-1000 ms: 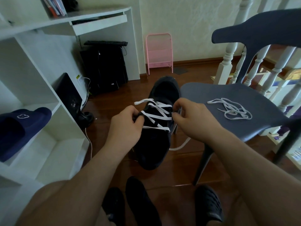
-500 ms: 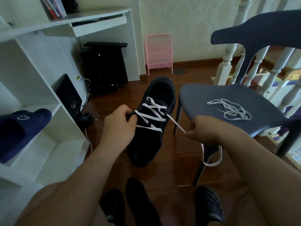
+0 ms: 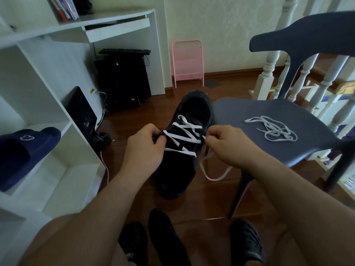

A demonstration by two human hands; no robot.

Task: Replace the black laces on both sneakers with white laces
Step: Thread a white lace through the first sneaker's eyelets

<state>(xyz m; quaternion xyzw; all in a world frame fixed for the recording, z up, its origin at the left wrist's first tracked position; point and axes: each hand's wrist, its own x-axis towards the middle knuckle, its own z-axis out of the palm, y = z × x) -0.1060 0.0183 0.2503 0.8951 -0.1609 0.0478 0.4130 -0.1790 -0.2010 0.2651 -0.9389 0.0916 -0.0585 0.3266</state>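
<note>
Currently the black sneaker (image 3: 184,150) is held in the air above the wooden floor (image 3: 211,204), toe toward the person, heel opening toward the far wall. The left hand (image 3: 143,148) grips the sneaker's left side at the eyelet row, fingers curled round the upper's edge. The right hand (image 3: 225,144) sits at the sneaker's right eyelet row and pinches the white lace (image 3: 182,136) between thumb and fingertips; which eyelet it is at cannot be told.

The white lace crosses the tongue in several diagonal runs from left row to right row. A free length of it hangs below the right hand in a loop (image 3: 213,169) beside the sneaker's right side, clear of the floor.

A second white lace (image 3: 272,129) lies in a loose tangle on the seat of the grey chair (image 3: 240,110), toward the seat's right edge, well apart from both hands. The sneaker's heel is just beside the seat's left front corner.

On the floor near the bottom edge of the view: a dark shoe (image 3: 167,239), lying between two dark clogs (image 3: 246,240) that appear to be on the person's feet.

At left stands a white shelf unit (image 3: 63,120); a navy slipper (image 3: 25,150) rests on one of its shelves. A black computer tower (image 3: 123,81) stands under the white desk (image 3: 119,25), and a pink rack (image 3: 187,63) stands against the far wall.
</note>
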